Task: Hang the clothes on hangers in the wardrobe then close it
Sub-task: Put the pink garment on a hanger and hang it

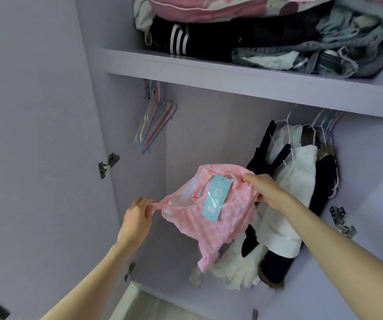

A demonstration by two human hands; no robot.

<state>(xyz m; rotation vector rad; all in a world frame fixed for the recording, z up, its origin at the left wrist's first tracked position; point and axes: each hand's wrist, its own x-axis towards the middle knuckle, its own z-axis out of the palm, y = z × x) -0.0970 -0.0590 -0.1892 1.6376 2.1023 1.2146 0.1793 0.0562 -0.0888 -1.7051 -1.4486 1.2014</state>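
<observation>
Soft, even, cool-toned light fills the view, fairly bright, with no glare and no hard shadows; the source itself is out of sight. It dims to gentle shade under the shelf above the hands and in the wardrobe's back corner beyond the left hand, while the dark garments just past the right hand lose detail. The picture is slightly soft throughout, and the wide lens bends straight edges toward the frame's borders, stretching both forearms.
</observation>
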